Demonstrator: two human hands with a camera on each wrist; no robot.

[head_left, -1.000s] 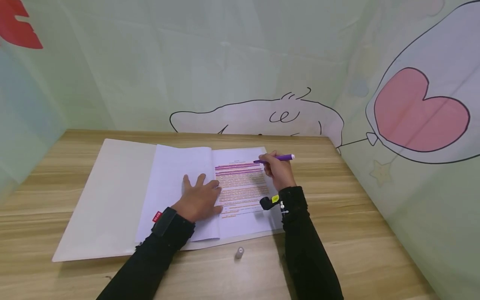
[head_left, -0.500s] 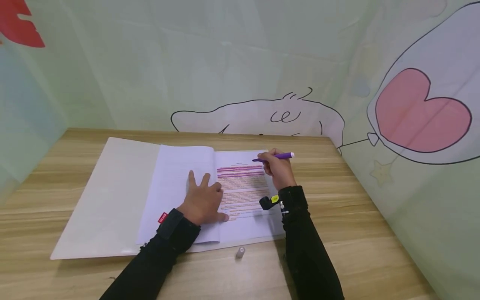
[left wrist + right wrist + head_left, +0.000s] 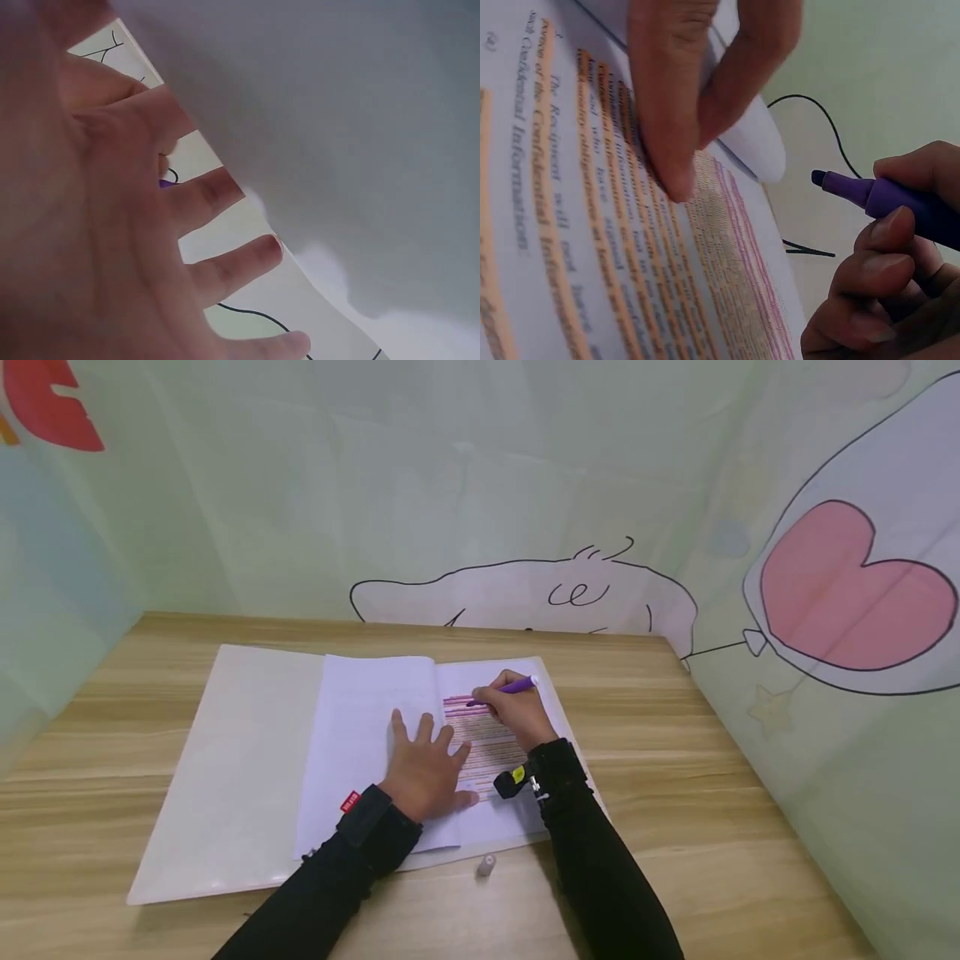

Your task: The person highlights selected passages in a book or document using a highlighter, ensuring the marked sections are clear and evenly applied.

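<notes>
On the left side of the table (image 3: 675,827), the folder's pale cover (image 3: 232,777) lies flat, and right of it a white left-hand page (image 3: 367,681) meets the fold. Across that fold rests the left hand (image 3: 422,772), fingers spread wide, thumb reaching onto the printed page (image 3: 487,752). This page bears orange-tinted lines, with purple-pink stripes (image 3: 456,698) over the far ones. Just off the folder's near edge, a small grey cap (image 3: 486,865) sits on the table. Farther right, the right hand (image 3: 519,714) pinches a purple marker (image 3: 517,685) between thumb and fingers, dark tip pointing left over the striped lines; whether it touches paper I cannot tell. The step in hand seems to be striping text line by line; the next move likely calls for a steady, level stroke with the page pressed flat.
</notes>
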